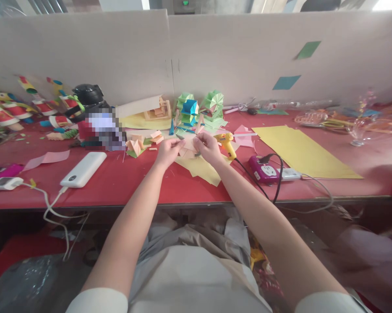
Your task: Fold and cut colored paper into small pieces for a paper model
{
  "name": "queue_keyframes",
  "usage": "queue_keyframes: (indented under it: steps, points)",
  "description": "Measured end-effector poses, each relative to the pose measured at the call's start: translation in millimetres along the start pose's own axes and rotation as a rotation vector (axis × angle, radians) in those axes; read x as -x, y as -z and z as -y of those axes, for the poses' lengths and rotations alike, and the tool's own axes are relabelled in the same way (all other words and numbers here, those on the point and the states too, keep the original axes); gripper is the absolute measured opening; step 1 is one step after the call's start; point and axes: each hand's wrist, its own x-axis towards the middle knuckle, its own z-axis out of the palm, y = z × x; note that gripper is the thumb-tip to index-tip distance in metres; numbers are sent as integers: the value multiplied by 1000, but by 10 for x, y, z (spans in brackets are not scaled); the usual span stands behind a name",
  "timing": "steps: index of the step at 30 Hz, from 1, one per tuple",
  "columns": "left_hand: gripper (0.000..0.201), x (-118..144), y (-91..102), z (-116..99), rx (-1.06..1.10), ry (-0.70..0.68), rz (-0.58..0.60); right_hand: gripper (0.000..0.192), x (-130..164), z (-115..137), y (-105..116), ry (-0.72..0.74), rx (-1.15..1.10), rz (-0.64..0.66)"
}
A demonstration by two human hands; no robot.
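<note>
My left hand point(168, 153) and my right hand point(209, 148) are close together over the middle of the desk, fingers pinched. Between them a small pale pink piece of paper point(189, 143) is held by its two sides. Beneath lies a torn-edged yellow sheet point(204, 171). To the right of my right hand rests a yellow glue gun point(227, 147), its cord trailing toward me. Folded peach paper pieces point(135, 146) lie left of my left hand. Just beyond my hands stand a blue and green folded paper ornament point(189, 112) and a light green one point(213, 102).
A white power bank point(83, 169) with a cable lies at left. On the right are a purple power socket point(263, 169) and a large yellow sheet point(308, 151). Paper figures point(11, 108) and a black-lidded bottle point(88, 95) stand back left. A grey partition point(85, 52) closes the back.
</note>
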Motion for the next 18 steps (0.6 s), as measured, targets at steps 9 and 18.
queue_keyframes:
  steps: [9,18]
  points:
    - [37,18,-35,-64,22,-28,10,28,17,1,-13,2,-27,28]
    - [44,22,-16,-82,-14,-47,-23,31,30,17,-20,-9,-42,86]
